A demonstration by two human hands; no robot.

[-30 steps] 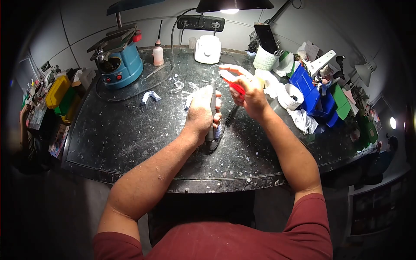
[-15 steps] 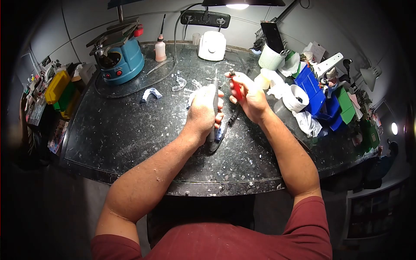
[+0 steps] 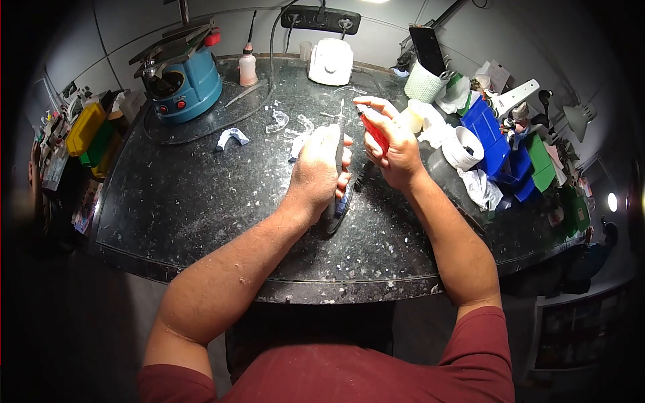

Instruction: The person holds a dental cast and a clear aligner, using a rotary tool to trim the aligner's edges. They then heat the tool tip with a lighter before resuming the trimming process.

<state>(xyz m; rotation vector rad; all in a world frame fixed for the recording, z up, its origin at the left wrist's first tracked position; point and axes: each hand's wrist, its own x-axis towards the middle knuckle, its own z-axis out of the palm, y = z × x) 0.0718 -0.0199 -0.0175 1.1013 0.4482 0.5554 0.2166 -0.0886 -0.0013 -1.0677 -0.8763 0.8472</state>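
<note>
The left hand (image 3: 314, 168) was closed around a dark handpiece (image 3: 340, 138), its tip pointing away from the body, perhaps so that the tip was free. The right hand (image 3: 402, 151) gripped a red lighter (image 3: 374, 133) just beside, tilted, seemingly so that fingers could reach its top. Farther, clear plastic pieces (image 3: 277, 121) and a pale arch (image 3: 231, 138) lay on the tabletop (image 3: 201, 215), apparently within easy reach

The lighter (image 3: 374, 132) is done in bright red, the handpiece (image 3: 339, 144) in dark grey. The surface (image 3: 222, 215) is black, all speckled with white. The machine (image 3: 190, 94) is finished in teal with red buttons (image 3: 177, 105), and the shirt (image 3: 329, 373) is plain maroon.
</note>
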